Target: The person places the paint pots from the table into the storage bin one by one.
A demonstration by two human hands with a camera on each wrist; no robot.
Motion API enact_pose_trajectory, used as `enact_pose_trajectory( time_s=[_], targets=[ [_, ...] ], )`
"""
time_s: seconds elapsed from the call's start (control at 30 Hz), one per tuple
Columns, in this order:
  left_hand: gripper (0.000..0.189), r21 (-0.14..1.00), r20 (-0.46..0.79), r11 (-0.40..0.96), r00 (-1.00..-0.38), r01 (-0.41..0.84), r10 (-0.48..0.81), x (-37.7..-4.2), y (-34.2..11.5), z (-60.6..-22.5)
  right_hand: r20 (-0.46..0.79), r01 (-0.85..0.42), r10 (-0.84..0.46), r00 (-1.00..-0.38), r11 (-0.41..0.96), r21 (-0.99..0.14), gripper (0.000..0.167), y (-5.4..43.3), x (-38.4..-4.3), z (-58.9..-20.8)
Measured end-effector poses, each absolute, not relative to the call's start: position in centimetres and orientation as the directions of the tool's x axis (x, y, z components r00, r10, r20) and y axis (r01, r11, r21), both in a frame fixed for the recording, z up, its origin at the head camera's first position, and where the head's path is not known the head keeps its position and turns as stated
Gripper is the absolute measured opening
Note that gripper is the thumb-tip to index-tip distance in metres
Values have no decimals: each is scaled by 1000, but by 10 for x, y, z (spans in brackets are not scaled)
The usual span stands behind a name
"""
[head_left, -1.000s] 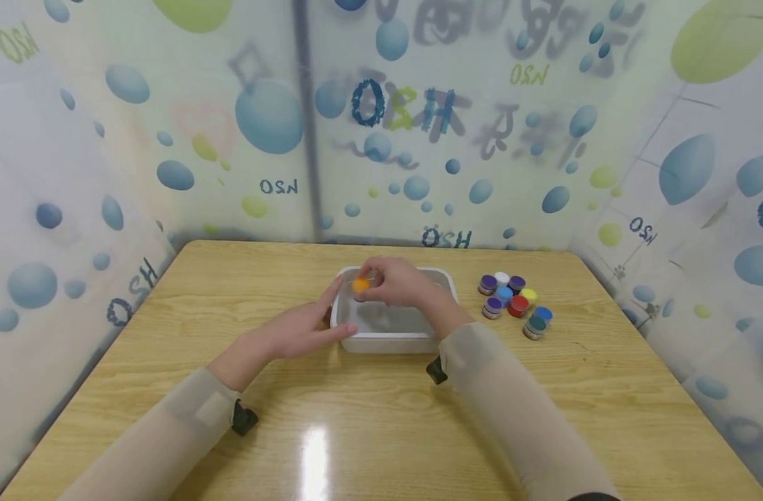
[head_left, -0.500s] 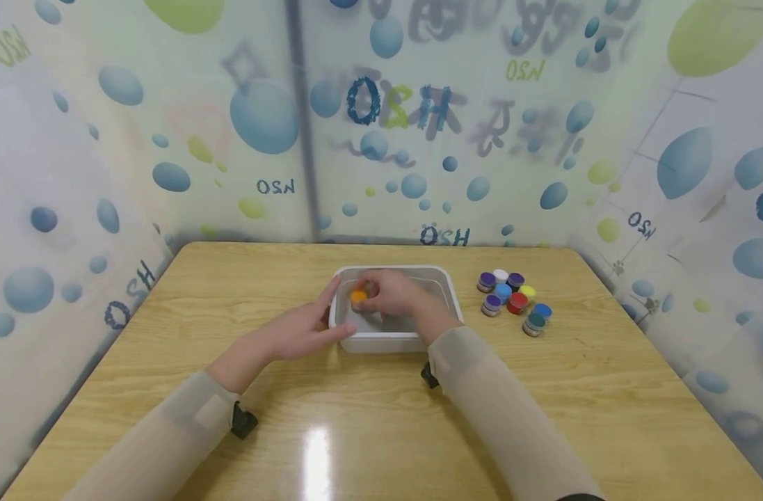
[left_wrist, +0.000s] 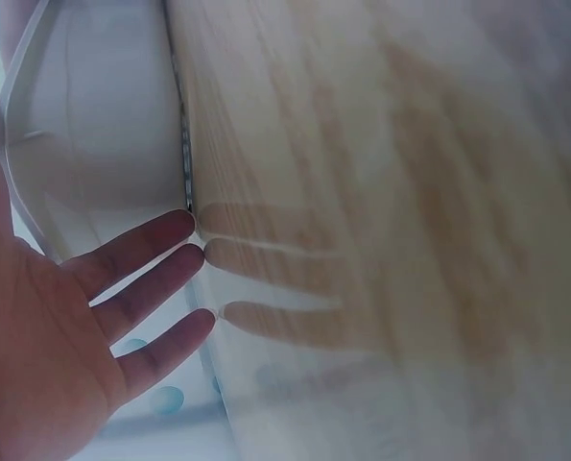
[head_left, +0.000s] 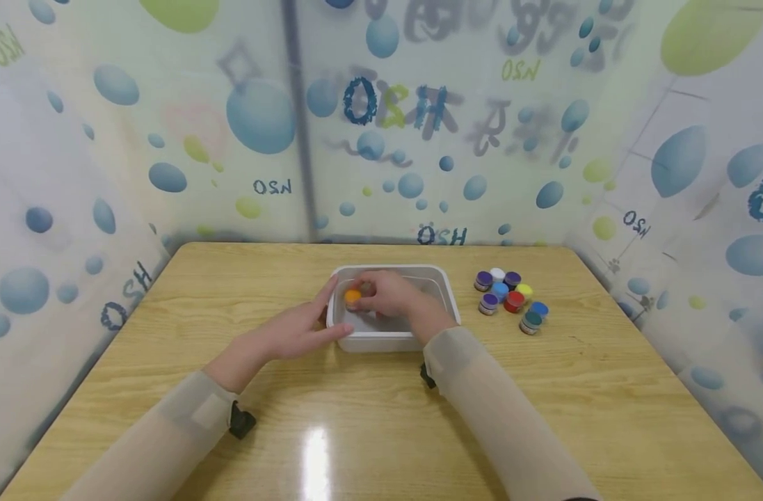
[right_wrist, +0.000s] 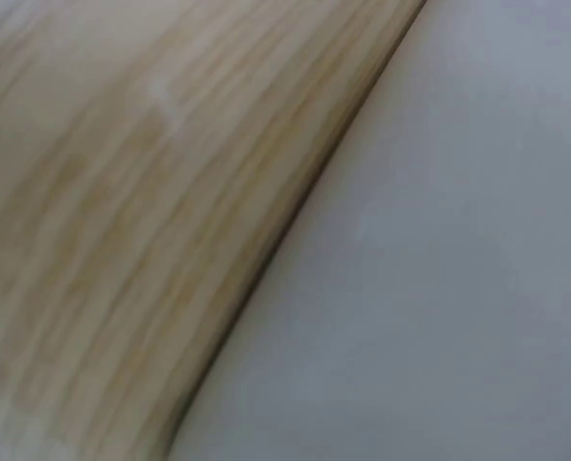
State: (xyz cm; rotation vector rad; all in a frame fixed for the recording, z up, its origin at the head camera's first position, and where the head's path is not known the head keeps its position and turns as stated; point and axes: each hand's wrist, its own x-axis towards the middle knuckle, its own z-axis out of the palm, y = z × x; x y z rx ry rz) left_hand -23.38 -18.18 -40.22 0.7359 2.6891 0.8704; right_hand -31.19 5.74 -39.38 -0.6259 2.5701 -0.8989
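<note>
A white rectangular container [head_left: 381, 343] stands on the table, its open top facing up. Inside, near its left end, my right hand [head_left: 390, 293] pinches a small paint jar with an orange lid [head_left: 352, 297]. My left hand [head_left: 293, 332] lies against the container's left side, its thumb at the front rim. Seen from the left wrist, that hand's fingers [left_wrist: 155, 298] are straight and spread, tips down at the tabletop beside the container wall [left_wrist: 112, 115]. In the right wrist view the pale container wall [right_wrist: 410, 269] fills much of the picture; the right hand is out of sight there.
Right of the container stands a loose group of several small paint jars, among them a red one [head_left: 514, 301], a yellow one [head_left: 524, 292] and a dark green one [head_left: 531, 322]. Patterned curtains [head_left: 381, 174] surround the wooden table [head_left: 368, 417] at the back and sides.
The right hand has lowered the orange-lidded jar from rim height down into the container's left end. The left hand has kept its place at the container's side.
</note>
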Motion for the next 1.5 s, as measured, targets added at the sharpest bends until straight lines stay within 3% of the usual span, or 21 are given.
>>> enact_pose_trajectory(
  time_s=[0.57,0.97,1.5],
  targets=[
    [107,581,-47,712,-857,394,513,-235,-182,-404,-196,-265,-499,-844,706,-657,35,56,-313,-392],
    [107,583,-46,718,-867,380,496,-234,-182,-406,-109,-348,-526,-843,689,-636,43,67,-311,-379],
    [107,593,-53,715,-869,369,492,-235,-182,-408,100,-386,-443,-891,624,-680,38,158,-260,-343]
  ],
)
